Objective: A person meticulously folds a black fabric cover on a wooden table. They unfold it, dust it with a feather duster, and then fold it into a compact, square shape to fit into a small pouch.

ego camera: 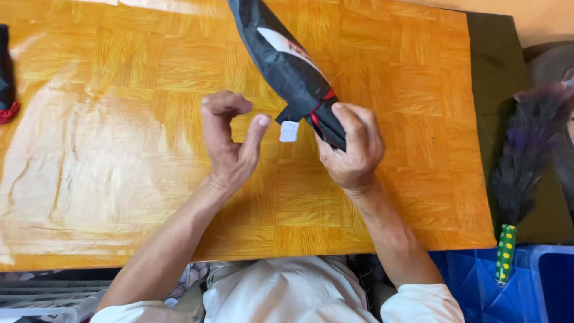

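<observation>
Folded black umbrella (287,60) in right hand (353,149) grip on wooden table (119,119), left hand (230,143) grip wide, empty.

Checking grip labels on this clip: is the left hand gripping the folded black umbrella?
No. The left hand is open and apart from the folded black umbrella, which only the right hand grips at its lower end.

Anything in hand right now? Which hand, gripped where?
The right hand grips the folded black umbrella at its near end, by the red strap. The left hand is open beside it, holding nothing.
</observation>
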